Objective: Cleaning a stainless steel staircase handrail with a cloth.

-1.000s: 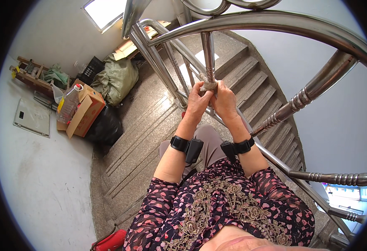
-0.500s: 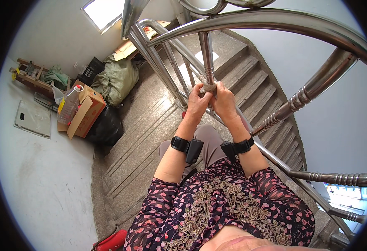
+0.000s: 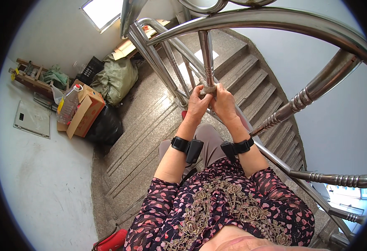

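Observation:
A greyish, crumpled cloth is wrapped around the lower part of a shiny metal baluster. My left hand is closed on the cloth from the left side, thumb toward the post. From the right, my right hand grips the same cloth, its fingers bent around the post. The two hands nearly meet in front of the baluster. Most fingertips are hidden behind the cloth and post. A black strap with a small box sits on each forearm.
Curved metal handrail arches overhead at the right. Stone stairs descend beyond the railing. At the left stand a cardboard box with a plastic bottle, a black bag and a green sack. A red bag lies lower left.
Both hands stay at the same post with the cloth. Only a slight shift of the fingers shows, and a little more of the cloth is visible.

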A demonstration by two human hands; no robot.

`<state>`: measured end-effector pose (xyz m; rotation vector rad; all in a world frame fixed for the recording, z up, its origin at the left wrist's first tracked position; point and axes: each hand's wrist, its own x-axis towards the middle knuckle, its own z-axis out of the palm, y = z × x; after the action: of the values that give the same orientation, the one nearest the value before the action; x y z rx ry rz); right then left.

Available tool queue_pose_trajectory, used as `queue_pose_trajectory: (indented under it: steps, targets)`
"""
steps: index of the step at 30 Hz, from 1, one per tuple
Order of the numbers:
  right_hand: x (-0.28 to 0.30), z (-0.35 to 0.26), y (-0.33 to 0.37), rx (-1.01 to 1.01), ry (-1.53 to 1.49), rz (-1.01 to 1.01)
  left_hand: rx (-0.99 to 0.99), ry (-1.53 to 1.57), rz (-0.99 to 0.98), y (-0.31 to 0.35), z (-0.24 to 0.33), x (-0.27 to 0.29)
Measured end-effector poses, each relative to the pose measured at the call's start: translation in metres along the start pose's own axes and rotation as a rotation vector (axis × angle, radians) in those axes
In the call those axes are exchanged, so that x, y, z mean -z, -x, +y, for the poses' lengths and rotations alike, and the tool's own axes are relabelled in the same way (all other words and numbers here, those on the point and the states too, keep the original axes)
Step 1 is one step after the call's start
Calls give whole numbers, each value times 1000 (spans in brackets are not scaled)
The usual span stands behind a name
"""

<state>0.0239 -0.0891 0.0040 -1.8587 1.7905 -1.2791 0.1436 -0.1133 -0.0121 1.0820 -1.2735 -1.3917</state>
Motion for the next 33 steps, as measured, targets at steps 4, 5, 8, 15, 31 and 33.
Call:
queue_pose_trajectory:
  steps: [4, 5, 8, 15, 31, 33]
  targets:
    - [-2, 2, 1, -4, 7, -12, 1, -17, -5, 0, -1, 1]
    - [-3, 2, 1, 3, 4, -10, 7, 3, -16, 0, -1, 1]
    - [-3, 3, 1, 3, 4, -9, 17, -37, 1, 2, 0, 0]
    - [-8, 10, 4, 14, 61, -10, 29, -42, 10, 1, -9, 1]
    - [-37, 39, 15, 30, -21, 10, 173, 100, -33, -5, -30, 8]
    - [-42, 45, 17, 28, -68, 19, 238, 182, -89, -6, -32, 11]
